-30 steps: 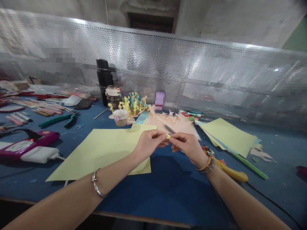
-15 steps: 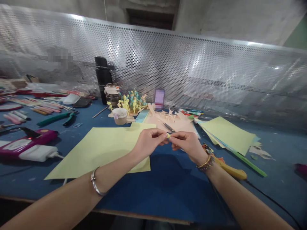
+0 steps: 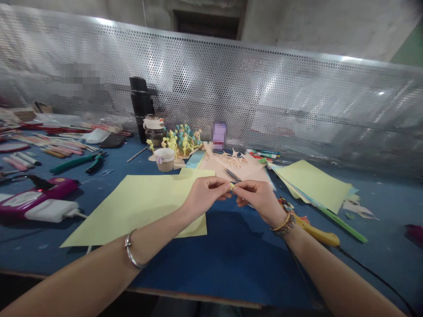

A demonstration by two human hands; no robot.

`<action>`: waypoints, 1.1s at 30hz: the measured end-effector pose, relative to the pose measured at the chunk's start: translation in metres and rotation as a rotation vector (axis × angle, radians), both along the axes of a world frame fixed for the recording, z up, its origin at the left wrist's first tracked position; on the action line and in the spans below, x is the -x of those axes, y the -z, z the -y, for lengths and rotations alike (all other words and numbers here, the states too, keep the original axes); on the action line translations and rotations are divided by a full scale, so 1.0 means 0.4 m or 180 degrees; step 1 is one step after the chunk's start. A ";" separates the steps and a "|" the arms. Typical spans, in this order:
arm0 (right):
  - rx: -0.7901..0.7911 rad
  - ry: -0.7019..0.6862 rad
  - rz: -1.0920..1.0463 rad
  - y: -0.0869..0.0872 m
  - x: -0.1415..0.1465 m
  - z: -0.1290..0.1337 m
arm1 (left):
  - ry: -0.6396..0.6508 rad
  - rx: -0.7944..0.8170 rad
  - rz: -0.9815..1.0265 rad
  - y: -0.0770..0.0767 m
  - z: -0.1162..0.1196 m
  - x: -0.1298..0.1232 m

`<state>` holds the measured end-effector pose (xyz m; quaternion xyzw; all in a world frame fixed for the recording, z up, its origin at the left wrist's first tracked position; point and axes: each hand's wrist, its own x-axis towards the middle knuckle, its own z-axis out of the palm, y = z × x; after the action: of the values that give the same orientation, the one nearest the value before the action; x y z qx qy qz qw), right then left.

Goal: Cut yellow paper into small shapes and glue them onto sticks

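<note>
Between my fingertips is a small yellow paper piece (image 3: 232, 186), mostly covered by the fingers. My left hand (image 3: 209, 193) pinches it from the left, and my right hand (image 3: 257, 198) pinches it from the right. Both hands are raised over the blue table. Under my left forearm lies a large yellow paper sheet (image 3: 142, 198). Just beyond the hands, scissors (image 3: 232, 175) rest on peach paper (image 3: 214, 165) with cut-out scraps. A yellow-handled tool with a cord (image 3: 319, 234), perhaps a glue gun, lies beside my right wrist.
Yellow sheets (image 3: 313, 180) and a green cutter-like tool (image 3: 345, 225) lie to the right. Small yellow and blue paper flowers (image 3: 180, 138) stand behind a white cup (image 3: 164, 159). On the left are green-handled pliers (image 3: 72, 163) and a purple power strip (image 3: 62, 189). A perforated metal panel (image 3: 198, 79) borders the back.
Both hands stay almost in place, still pinching the small yellow paper piece, with only slight finger movement. The view has shifted very slightly.
</note>
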<state>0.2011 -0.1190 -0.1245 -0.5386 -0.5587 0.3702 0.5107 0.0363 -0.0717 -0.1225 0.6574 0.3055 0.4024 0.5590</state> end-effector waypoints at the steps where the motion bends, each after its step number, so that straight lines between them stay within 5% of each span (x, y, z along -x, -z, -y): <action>1: 0.0012 -0.0043 -0.0042 0.001 0.000 -0.001 | -0.0014 0.0095 0.0042 -0.002 0.000 -0.001; 12: 0.0003 0.0038 -0.0055 -0.005 -0.001 0.001 | 0.0059 -0.0086 -0.0032 0.002 0.000 -0.001; 18: 0.0013 0.0182 -0.0105 -0.008 0.001 0.001 | 0.0054 0.0348 0.0229 -0.002 0.000 -0.003; 33: -0.0034 -0.0015 -0.0072 0.002 -0.003 -0.003 | -0.0089 -0.0019 0.0180 0.009 -0.003 -0.001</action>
<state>0.2023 -0.1179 -0.1253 -0.5303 -0.5561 0.3745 0.5189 0.0366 -0.0703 -0.1261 0.6431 0.2975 0.4296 0.5598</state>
